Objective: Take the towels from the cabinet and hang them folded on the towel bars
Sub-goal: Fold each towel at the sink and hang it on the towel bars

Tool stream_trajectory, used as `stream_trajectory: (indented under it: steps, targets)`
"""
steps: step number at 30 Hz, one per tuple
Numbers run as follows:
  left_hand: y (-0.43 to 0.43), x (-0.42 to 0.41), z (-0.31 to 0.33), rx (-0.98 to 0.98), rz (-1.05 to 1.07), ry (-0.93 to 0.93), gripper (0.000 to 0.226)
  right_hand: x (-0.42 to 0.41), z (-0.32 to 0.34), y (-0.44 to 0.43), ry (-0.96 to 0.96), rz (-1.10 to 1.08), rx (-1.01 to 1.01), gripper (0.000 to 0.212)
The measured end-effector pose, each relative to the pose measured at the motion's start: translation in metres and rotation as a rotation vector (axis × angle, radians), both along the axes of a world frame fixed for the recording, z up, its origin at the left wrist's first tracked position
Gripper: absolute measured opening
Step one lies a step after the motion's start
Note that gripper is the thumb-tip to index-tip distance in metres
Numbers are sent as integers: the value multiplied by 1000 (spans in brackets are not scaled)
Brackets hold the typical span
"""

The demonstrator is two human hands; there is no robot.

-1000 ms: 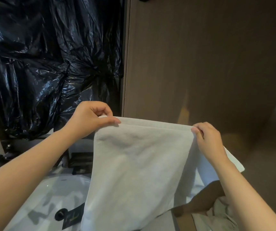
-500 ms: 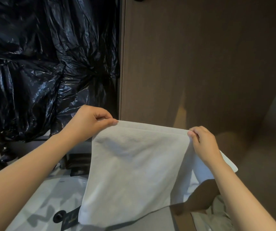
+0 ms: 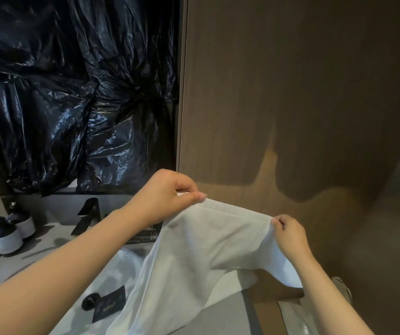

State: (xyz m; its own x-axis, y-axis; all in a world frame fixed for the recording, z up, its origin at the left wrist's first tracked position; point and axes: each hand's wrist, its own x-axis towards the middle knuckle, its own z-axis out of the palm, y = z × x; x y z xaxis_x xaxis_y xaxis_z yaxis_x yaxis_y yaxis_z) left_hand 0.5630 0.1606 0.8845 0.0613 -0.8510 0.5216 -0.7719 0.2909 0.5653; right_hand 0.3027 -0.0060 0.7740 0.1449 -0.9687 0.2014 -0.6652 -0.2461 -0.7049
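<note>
Pinching the white towel (image 3: 201, 252) by its 2 upper corners, both hands held it spread in the air, near the camera and right of centre. Left hand (image 3: 167, 198): thumb and curled fingers gripped the upper left corner, the higher of the 2. Right hand (image 3: 291, 238): fingertips pinched the upper right corner, lower and nearer. The top edge ran taut between them, sloping down to the right.

The cloth hung loose below, in front of the right side of the white sink basin (image 3: 124, 262) and the near part of the grey counter (image 3: 12, 267). Contact with either: could not tell.

A brown wood-grain panel (image 3: 291, 93) stood behind the towel. Far left, crumpled black plastic sheeting (image 3: 61, 93) covered the wall above the counter. Below it, a black faucet (image 3: 87, 213) stood at the far rim of the basin. 2 pump dispensers (image 3: 3, 234), black tops over white bodies, stood side by side at the far left of the counter. In the basin lay a black drain (image 3: 89, 302), with a black card (image 3: 109, 304) just beside it on the right.
</note>
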Motion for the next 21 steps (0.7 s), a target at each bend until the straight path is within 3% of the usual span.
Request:
stream_trajectory:
  steps: [4,6,9,12,21]
  targets:
    - [-3,-2,-6,40,5,26,18,1,-4,13,-67,-21,26,20]
    - [-4,-5,-8,41,5,38,18,10,2,30,-192,18,39,28]
    - [-6,-14,-10,36,-3,51,18,38,12,74,-462,245,63,27]
    - [-7,-24,-11,42,-20,18,17,60,19,105,-576,420,-8,20]
    - [0,-29,-14,83,-29,79,13,66,30,110,-507,431,-108,18]
